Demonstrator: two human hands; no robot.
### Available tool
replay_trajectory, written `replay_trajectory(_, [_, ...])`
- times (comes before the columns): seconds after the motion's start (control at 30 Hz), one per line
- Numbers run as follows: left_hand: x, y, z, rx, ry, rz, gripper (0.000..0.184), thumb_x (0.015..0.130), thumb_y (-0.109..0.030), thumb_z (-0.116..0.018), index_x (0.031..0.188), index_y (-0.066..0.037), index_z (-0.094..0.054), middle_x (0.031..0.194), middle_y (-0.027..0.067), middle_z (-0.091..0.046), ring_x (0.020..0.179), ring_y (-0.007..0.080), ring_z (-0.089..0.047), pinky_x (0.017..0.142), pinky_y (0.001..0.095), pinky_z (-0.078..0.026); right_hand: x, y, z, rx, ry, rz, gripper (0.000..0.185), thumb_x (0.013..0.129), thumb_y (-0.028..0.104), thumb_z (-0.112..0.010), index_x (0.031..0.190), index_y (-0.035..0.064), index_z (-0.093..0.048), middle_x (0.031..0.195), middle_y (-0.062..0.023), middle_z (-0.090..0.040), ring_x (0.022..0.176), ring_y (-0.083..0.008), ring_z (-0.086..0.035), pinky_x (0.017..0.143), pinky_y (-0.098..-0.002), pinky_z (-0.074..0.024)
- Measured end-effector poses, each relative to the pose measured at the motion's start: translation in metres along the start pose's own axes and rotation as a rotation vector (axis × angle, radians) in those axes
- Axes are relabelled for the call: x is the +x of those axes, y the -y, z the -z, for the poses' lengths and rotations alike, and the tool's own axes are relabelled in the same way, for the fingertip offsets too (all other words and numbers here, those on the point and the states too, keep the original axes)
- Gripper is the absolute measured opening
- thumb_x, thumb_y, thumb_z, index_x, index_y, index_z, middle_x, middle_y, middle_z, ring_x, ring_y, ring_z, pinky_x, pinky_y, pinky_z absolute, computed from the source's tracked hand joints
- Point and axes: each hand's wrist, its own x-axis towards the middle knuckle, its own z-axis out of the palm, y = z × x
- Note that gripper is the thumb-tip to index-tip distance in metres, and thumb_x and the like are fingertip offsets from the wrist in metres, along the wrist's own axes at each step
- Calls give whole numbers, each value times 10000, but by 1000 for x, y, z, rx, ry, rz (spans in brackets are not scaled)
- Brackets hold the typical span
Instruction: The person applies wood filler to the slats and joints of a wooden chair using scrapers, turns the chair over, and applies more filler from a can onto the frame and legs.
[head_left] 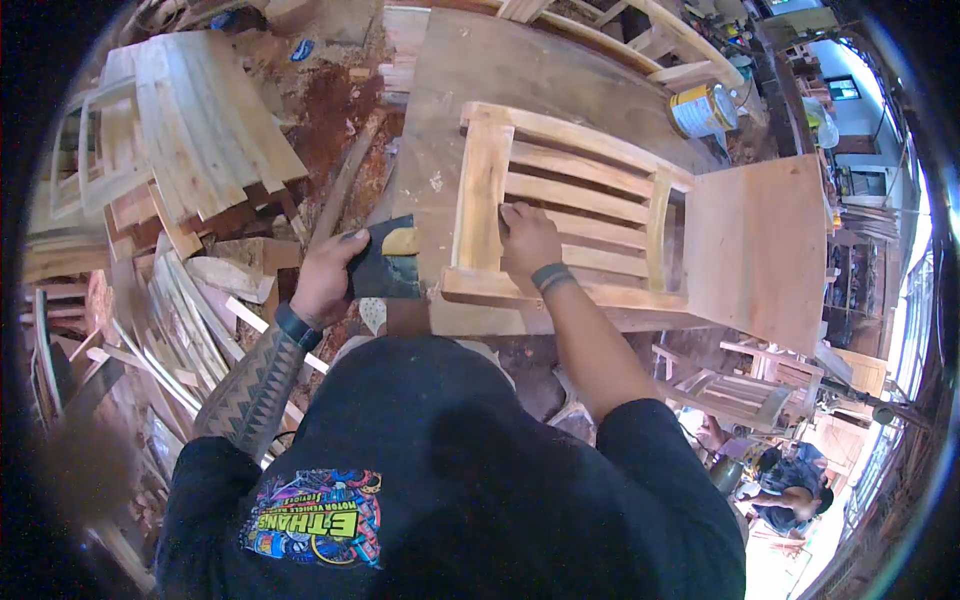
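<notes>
Slatted frame (486, 165) lies flat, steady under the right hand (531, 240), its curled grip's contents unclear; left hand (324, 275) clutches dark sheet (378, 276), keeping yellow lump (401, 241) handy.

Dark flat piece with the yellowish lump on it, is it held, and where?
Yes, the left hand grips the dark flat piece by its left edge.

A brown, flat-topped wooden counter (560, 75) is carrying a slatted wooden frame (483, 180), which is lying with its slats running lengthwise. A broad plain panel (760, 250) is adjoining the frame's right end. Small pale flecks (436, 182) are lying on the bare surface left of the frame. A yellow-and-white can (703, 110) is sitting near the counter's far right edge.
</notes>
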Motion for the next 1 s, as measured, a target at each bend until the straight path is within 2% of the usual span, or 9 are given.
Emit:
replay_trajectory(0.13, [-8, -12, -16, 184, 37, -60, 331, 1034, -289, -592, 1102, 21, -686, 994, 78, -723, 848, 163, -680, 784, 297, -536, -3, -17, -3, 57, -7, 155, 313, 827, 153, -687, 1120, 42, -682, 1128, -152, -664, 1085, -357, -620, 939, -468, -508])
replay_trajectory(0.27, [1, -16, -18, 24, 43, -3, 337, 1034, -228, -566, 1208, 50, -646, 1067, 110, -727, 893, 178, -717, 819, 320, -587, -10, -16, 14, 50, 126, 165, 308, 833, 195, -698, 1104, 51, -695, 1123, -156, -669, 1052, -370, -635, 930, -465, -520])
replay_trajectory(0.33, [-11, -32, -23, 117, -2, -57, 341, 1034, -226, -564, 1218, 50, -642, 1070, 110, -726, 897, 178, -718, 822, 324, -588, -8, -26, 13, 34, 168, 186, 343, 820, 225, -714, 1116, 53, -704, 1133, -164, -676, 1045, -371, -646, 928, -465, -526])
replay_trajectory(0.43, [-15, -37, -8, 38, 39, -98, 341, 1033, -224, -565, 1226, 46, -639, 1077, 108, -725, 903, 182, -718, 825, 328, -587, 6, -36, 31, 129, 224, 332, 327, 833, 211, -673, 1132, 87, -720, 1112, -164, -705, 1015, -357, -666, 906, -452, -531])
replay_trajectory(0.47, [-15, -34, 3, -22, 67, -99, 340, 1032, -223, -566, 1229, 44, -639, 1080, 106, -724, 905, 184, -717, 825, 330, -586, 14, -33, 44, 44, 418, 146, 369, 835, 193, -664, 1187, 93, -714, 1132, -174, -707, 1019, -351, -668, 909, -449, -529])
replay_trajectory(0.57, [-19, -27, 29, -32, -47, -147, 338, 1030, -226, -567, 1224, 40, -642, 1065, 105, -726, 900, 189, -717, 826, 330, -585, 26, -54, 42, 25, 207, 146, 379, 839, 182, -665, 1204, 98, -718, 1092, -170, -717, 997, -361, -673, 899, -447, -534])
replay_trajectory(0.7, [-23, -24, 42, -37, -117, -125, 326, 1028, -225, -569, 1208, 35, -649, 1057, 102, -726, 903, 184, -713, 829, 325, -580, 41, -52, 29, -5, 345, 43, 396, 818, 173, -682, 1206, 106, -726, 1105, -173, -728, 1008, -349, -683, 906, -419, -538])
replay_trajectory(0.9, [-15, -20, 40, -108, -10, -94, 313, 1028, -218, -572, 1194, 35, -652, 1057, 94, -724, 924, 181, -709, 837, 324, -577, 34, -42, 48, 27, 515, 72, 406, 840, 230, -676, 1237, 159, -725, 1156, -187, -716, 1033, -373, -683, 947, -453, -537])
replay_trajectory(1.0, [-15, -21, 38, -105, -6, -127, 309, 1031, -209, -564, 1194, 39, -652, 1056, 95, -725, 925, 183, -709, 846, 325, -577, 44, -50, 42, 85, 377, 98, 413, 822, 215, -695, 1230, 158, -727, 1168, -181, -713, 1044, -366, -678, 948, -461, -534])
